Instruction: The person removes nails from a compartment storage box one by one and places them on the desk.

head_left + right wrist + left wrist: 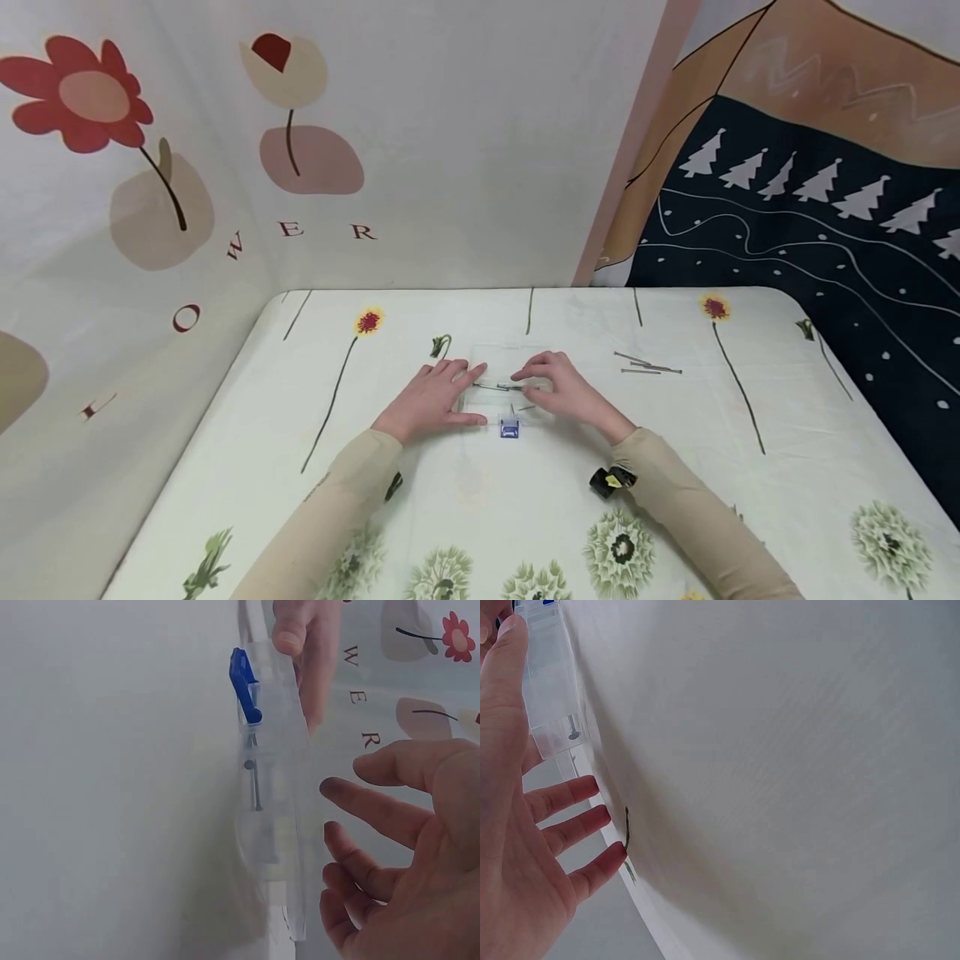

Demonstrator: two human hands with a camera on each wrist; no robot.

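A clear plastic box with a blue latch lies on the table between both hands. A few thin metal nails show at the box, and one nail stands out through its clear wall in the right wrist view. My left hand rests at the box's left side, thumb and fingers spread. Above the box's right part, my right hand hovers with loosely bent fingers. Its thumb and index tips are apart in the right wrist view, nothing between them. How the lid stands is hard to tell.
Several loose nails lie on the table to the right of the box. A flower-printed cloth covers the table. Printed fabric hangs behind it and at the left, with a dark tree-patterned cloth at the right.
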